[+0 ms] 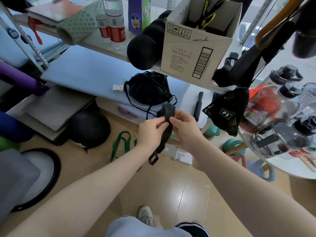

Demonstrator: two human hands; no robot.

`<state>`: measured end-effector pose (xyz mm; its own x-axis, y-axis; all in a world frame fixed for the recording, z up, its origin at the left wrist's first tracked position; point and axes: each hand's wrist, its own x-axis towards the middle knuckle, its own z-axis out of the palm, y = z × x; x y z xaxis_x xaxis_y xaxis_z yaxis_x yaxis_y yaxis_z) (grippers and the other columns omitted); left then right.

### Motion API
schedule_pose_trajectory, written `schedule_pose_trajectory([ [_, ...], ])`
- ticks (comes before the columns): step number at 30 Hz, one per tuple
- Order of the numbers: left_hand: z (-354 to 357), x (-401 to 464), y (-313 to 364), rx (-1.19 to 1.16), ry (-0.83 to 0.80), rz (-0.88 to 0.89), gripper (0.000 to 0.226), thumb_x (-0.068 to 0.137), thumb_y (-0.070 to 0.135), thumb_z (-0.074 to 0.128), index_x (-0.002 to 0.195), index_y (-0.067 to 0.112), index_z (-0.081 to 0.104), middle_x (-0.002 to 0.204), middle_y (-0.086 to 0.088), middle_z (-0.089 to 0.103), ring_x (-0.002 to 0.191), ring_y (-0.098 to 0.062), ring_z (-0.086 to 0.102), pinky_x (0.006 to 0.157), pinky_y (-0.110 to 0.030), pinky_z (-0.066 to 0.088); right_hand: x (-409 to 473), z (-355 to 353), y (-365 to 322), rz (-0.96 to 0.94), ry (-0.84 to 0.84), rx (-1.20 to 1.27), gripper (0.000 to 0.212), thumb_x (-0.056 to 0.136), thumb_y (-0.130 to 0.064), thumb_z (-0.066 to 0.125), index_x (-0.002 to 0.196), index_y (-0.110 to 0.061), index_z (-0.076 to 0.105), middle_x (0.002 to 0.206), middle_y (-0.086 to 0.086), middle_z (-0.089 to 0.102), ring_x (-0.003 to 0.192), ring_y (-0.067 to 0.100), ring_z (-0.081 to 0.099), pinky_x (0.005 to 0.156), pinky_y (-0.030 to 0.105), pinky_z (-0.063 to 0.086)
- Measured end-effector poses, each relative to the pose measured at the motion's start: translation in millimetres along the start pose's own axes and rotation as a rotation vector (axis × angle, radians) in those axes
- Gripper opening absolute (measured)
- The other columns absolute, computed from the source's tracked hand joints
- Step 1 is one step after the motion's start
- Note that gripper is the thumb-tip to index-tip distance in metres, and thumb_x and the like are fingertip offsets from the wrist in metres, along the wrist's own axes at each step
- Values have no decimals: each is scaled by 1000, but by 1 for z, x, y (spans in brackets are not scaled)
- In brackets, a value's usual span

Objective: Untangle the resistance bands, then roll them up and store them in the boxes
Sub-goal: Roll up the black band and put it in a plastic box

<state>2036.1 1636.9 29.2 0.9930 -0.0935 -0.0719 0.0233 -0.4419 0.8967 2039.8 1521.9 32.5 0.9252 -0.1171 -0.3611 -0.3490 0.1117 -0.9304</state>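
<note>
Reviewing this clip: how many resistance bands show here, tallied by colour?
Black resistance band, pinched by the left hand and the right hand: 1
Green resistance band, lying on the floor: 1
Orange resistance band, hanging at upper right: 1
Total: 3
The straps in the cardboard box are too unclear to count.

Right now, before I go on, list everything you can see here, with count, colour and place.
black band: 1, black, held in both hands
green band: 1, green, on floor
cardboard box: 1, tan, open, on shelf
water bottles: 2, clear, red labels, upper shelf
foam roller: 1, pale green, upper shelf
drawstring bag: 1, black, lower shelf
mesh pouch: 1, black, hanging at right
left hand: pinches band
right hand: pinches band
</note>
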Motion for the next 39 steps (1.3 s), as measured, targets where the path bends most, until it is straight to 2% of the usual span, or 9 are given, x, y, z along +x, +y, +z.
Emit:
schedule_pose_trajectory([
  [3, -4, 3, 3, 26, -78, 8, 22, 92, 18, 56, 111, 16, 67, 99, 0, 70, 92, -10, 63, 79, -21, 48, -1, -4, -2, -40, -33, -92, 24, 93, -8, 50, 111, -14, 65, 103, 9, 68, 98, 24, 65, 87, 36, 53],
  [7, -9, 14, 16, -181, -73, -32, 15, 93, 18, 54, 102, 17, 66, 92, 4, 70, 79, 3, 63, 63, -7, 47, -12, -18, -2, -132, -139, -159, 26, 93, -18, 53, 119, -15, 58, 106, -3, 67, 90, 2, 66, 71, 12, 50],
  [10, -19, 28, 28, -270, -20, -81, 18, 94, 18, 52, 101, 9, 66, 91, 1, 70, 79, -5, 64, 53, -5, 42, -23, -28, 23, -75, -218, -298, 30, 91, -17, 56, 120, -19, 55, 110, -7, 65, 103, 6, 61, 91, 24, 48],
  [13, -24, 36, 39, -259, -63, -69, 18, 94, 16, 51, 98, 9, 67, 84, 3, 68, 72, -4, 62, 50, -6, 42, -26, -31, 39, -63, -179, -318, 20, 93, -15, 53, 110, -23, 59, 100, -10, 66, 98, 5, 61, 93, 30, 46],
  [17, -24, 39, 40, -264, -100, -61, 23, 96, 16, 47, 97, 6, 67, 84, -3, 66, 72, -10, 57, 56, -14, 45, -28, -33, 33, -37, -253, -374, 28, 100, -22, 38, 116, -25, 60, 111, -8, 66, 107, 7, 59, 98, 28, 41],
  [24, -24, 42, 42, -415, -108, -107, 21, 97, 18, 46, 93, 18, 66, 85, 1, 65, 78, -10, 59, 66, -20, 46, -25, -35, 14, 51, -364, -262, 22, 96, -6, 43, 97, -13, 64, 77, -3, 69, 72, 12, 63, 70, 29, 55],
  [31, -13, 12, 6, -256, -134, -231, 34, 96, 42, 40, 104, 19, 64, 99, 3, 69, 96, -14, 64, 92, -37, 50, -12, -25, -3, 105, -96, -80, 14, 92, -11, 55, 92, -2, 65, 85, 15, 70, 79, 25, 68, 78, 33, 57],
  [35, -10, -13, -15, -186, -204, -143, 26, 93, 33, 51, 113, 20, 63, 105, 8, 68, 101, -8, 62, 97, -37, 48, -4, -22, 5, 83, -14, -215, 19, 88, -23, 62, 76, -9, 65, 70, 13, 54, 63, 22, 44, 62, 29, 40],
  [39, -14, -12, -22, -240, -231, -175, 22, 89, 19, 59, 110, 22, 64, 105, 5, 69, 102, -10, 63, 98, -38, 47, -6, -16, 8, 78, -82, -82, 17, 91, -19, 58, 85, -6, 68, 77, 5, 67, 73, 15, 59, 79, 28, 48],
])
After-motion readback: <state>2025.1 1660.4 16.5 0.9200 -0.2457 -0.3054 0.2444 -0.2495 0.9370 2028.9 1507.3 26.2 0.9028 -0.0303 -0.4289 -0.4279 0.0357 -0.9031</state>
